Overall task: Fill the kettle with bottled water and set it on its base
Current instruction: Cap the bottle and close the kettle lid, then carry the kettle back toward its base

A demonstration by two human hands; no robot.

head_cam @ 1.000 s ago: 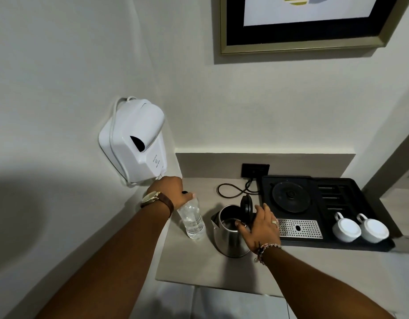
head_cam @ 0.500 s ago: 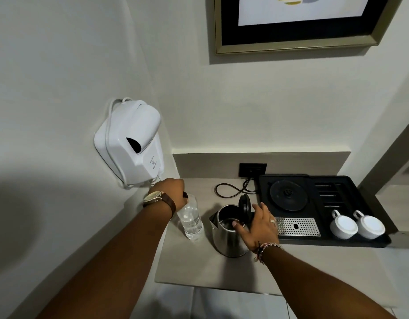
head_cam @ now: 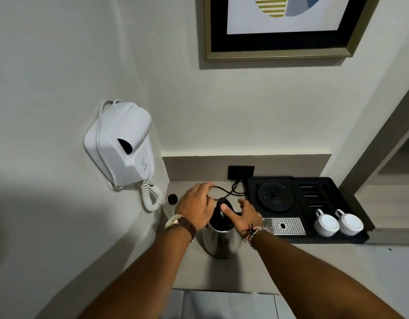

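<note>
A steel kettle (head_cam: pixel 222 241) stands on the grey counter (head_cam: pixel 222 275), left of the black tray. Its black lid (head_cam: pixel 224 209) is tilted partway over the opening. My right hand (head_cam: pixel 243 217) grips the kettle at the handle side, with the thumb pressed on the lid. My left hand (head_cam: pixel 195 208) hovers over the kettle's left rim with loose fingers, holding nothing. The clear water bottle (head_cam: pixel 171 204) with a black cap stands upright by the left wall, apart from my hand. The round kettle base (head_cam: pixel 275 196) sits bare on the tray.
The black tray (head_cam: pixel 332 187) also holds a perforated drip plate (head_cam: pixel 283 226) and two upturned white cups (head_cam: pixel 326 224). A cord runs to a wall socket (head_cam: pixel 241 172). A white wall-mounted hair dryer (head_cam: pixel 120 143) with a coiled cord hangs at left.
My left hand let go of the bottle and moved right, over the kettle. The lid has come down from upright, and my right thumb now rests on it.
</note>
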